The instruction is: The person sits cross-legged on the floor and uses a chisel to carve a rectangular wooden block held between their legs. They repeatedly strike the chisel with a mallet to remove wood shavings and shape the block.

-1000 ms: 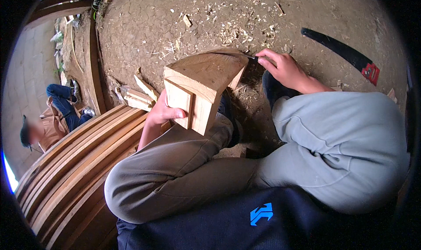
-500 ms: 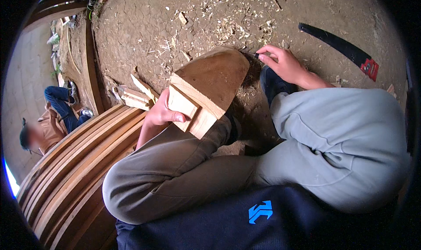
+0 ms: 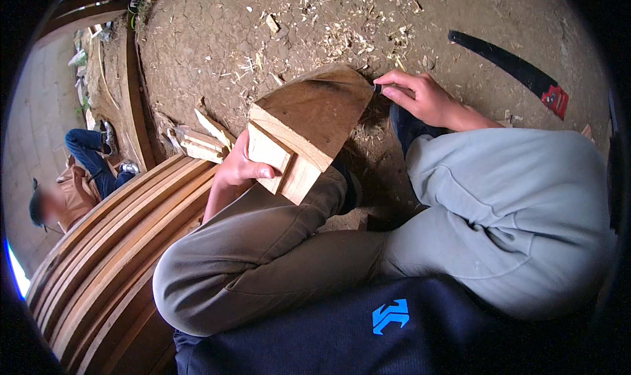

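Note:
A thick wooden block (image 3: 314,107) with a rounded, tapering far end and a stepped near end is held tilted above my legs. My left hand (image 3: 238,168) is closed around its near left end, thumb over the pale step (image 3: 271,155). Beyond the far right tip, my right hand (image 3: 426,100) is closed, thumb and index finger pinching a small dark thing (image 3: 378,88). That thing is right by the block's tip. Its kind is too small to make out, and I cannot tell whether it touches the wood. The left fingers are hidden behind the block.
On the dirt ground lie wood shavings (image 3: 351,38) and, at the right, a curved black saw (image 3: 507,62) with a red handle end. Long stacked boards (image 3: 125,234) run along the left, with offcuts (image 3: 205,145) at their far end. Another person (image 3: 82,181) sits beyond them.
The block has shifted slightly left, its far tip turned a little. My right hand has moved slightly left, and its fingers are drawn closer about the small dark thing.

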`<state>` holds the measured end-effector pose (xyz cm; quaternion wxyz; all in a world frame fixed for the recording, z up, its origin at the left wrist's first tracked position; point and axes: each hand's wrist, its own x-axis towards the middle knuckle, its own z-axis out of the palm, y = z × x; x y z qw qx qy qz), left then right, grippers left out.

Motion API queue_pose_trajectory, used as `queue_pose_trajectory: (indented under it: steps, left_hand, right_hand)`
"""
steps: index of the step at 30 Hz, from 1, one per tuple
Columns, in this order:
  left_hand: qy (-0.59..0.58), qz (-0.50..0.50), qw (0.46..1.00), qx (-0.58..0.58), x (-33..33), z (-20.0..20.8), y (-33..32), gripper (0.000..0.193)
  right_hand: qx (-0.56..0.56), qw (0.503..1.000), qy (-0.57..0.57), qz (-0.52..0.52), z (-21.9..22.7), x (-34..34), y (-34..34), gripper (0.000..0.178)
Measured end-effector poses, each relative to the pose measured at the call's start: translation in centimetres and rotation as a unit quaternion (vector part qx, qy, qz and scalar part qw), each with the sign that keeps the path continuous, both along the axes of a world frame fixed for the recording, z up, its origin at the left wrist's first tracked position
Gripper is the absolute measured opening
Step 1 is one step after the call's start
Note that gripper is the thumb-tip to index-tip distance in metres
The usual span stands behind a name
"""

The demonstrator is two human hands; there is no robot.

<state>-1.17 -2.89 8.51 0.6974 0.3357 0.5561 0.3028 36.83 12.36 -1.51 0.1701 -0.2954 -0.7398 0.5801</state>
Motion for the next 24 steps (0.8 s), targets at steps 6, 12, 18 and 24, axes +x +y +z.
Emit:
queue_pose_trajectory:
  steps: [6,12,18,24]
  left_hand:
    - [-0.001,-0.011,1.0,-0.016,-0.6,0.4,-0.4,0.113]
    - [-0.004,-0.003,1.0,0.003,-0.3,0.1,-0.3,0.113]
    - [-0.001,0.005,1.0,0.01,-0.2,-0.1,-0.3,0.116]
    - [-0.001,0.003,1.0,0.002,-0.3,0.1,-0.2,0.116]
  right_hand:
    - [0.116,0.993,0.031,-0.012,-0.6,-0.3,0.0,0.03]
    - [0.109,0.993,0.036,-0.015,-0.9,-0.1,-0.7,0.029]
    - [0.095,0.995,0.016,-0.033,-1.1,-0.3,-1.0,0.027]
    - [0.152,0.987,0.008,-0.047,-2.0,-0.2,-1.1,0.027]
